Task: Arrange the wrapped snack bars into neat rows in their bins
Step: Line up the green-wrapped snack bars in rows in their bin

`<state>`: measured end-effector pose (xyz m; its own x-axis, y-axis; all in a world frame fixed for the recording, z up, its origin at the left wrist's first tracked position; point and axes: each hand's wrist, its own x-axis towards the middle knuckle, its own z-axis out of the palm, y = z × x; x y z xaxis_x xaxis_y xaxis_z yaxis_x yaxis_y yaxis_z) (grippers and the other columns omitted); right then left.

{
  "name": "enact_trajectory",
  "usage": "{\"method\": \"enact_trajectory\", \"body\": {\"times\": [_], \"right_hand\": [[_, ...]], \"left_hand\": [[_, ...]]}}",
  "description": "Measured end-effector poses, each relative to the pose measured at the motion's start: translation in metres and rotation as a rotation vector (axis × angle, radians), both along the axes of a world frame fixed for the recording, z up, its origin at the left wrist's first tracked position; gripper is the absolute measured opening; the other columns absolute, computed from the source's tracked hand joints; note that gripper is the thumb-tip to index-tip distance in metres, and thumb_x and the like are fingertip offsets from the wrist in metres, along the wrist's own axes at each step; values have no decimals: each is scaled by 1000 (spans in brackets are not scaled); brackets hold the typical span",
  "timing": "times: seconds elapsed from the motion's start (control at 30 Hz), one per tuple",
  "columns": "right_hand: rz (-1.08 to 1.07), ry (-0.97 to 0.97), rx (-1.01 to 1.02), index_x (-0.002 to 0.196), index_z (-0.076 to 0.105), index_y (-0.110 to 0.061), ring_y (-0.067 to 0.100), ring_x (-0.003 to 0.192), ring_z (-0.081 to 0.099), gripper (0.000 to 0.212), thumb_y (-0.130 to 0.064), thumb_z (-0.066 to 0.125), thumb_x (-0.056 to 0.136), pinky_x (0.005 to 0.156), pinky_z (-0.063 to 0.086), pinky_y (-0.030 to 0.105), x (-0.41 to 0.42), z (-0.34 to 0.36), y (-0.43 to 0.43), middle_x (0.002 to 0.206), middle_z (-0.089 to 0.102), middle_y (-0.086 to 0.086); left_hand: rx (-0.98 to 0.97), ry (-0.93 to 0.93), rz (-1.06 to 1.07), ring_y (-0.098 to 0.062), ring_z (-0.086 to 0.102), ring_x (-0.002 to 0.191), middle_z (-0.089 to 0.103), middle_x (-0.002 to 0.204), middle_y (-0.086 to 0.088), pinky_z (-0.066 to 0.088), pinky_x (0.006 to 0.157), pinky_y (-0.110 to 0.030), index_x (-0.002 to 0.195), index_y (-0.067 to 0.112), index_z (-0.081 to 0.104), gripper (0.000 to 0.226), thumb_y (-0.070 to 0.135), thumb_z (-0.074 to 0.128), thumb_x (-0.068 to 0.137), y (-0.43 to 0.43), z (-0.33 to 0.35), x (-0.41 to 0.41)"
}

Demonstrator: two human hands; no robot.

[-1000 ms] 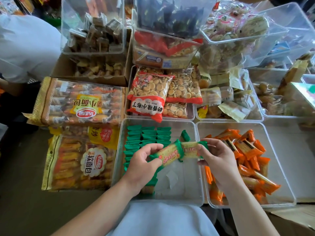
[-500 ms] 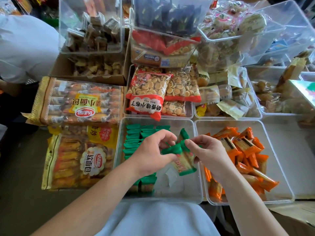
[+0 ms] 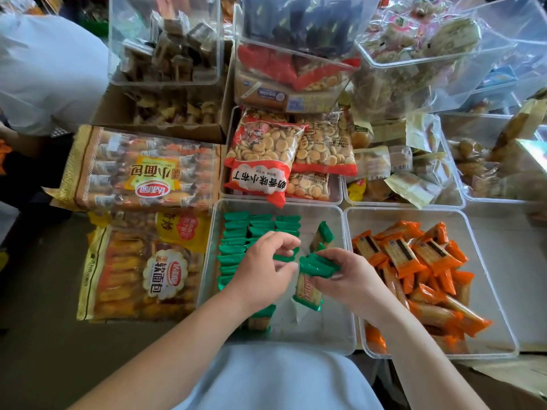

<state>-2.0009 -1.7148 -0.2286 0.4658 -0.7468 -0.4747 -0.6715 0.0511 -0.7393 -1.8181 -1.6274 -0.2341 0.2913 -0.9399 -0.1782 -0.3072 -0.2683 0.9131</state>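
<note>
The right hand (image 3: 352, 281) pinches a small bunch of green bars (image 3: 307, 291) by their upper ends, with the thumb on the near side and the fingers curled over the top. I cannot count the bars in the bunch, because the fingers cover the ends. The bunch hangs a little tilted inside the left bin (image 3: 325, 324), above its bare middle floor.

The left hand (image 3: 260, 270) is just beside the bunch, over the rows (image 3: 236, 232) of green bars that stand packed along the far and left part of the same bin. Its fingers are curved and a little spread. A green wrapper edge shows between the thumb and the forefinger, but I cannot tell if the hand holds it or if it belongs to the rows below. The hand and forearm hide the middle of the rows, and the near end of the rows shows only partly under the wrist.

One loose bar (image 3: 324, 235) stands tilted beyond the hands, its lower part hidden behind the bunch.

The right bin (image 3: 491, 291) holds orange bars (image 3: 414, 255) in a loose pile, and the right forearm covers the near left part of the pile.

The far bins (image 3: 165, 39) are stacked and their walls reflect light, so their contents are hard to make out.
</note>
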Motion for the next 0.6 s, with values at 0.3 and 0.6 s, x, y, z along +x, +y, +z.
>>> {"method": "enact_trajectory", "body": {"times": [0.3,0.6], "right_hand": [[129,42,-147,129,62,-23,22,116,55,48,-5,77,87,103,51,27,29,-94,25,124,40,-1],[-213,-60,14,118,47,-25,9,105,66,60,-4,86,79,81,60,25,47,-104,37,117,61,-8]], "left_hand": [[188,-55,108,0,63,107,62,123,15,57,90,-20,135,29,60,43,11,68,97,30,-24,17],[234,-62,36,-1,62,106,57,128,17,54,88,-15,137,31,58,42,15,64,99,30,-23,26]]}}
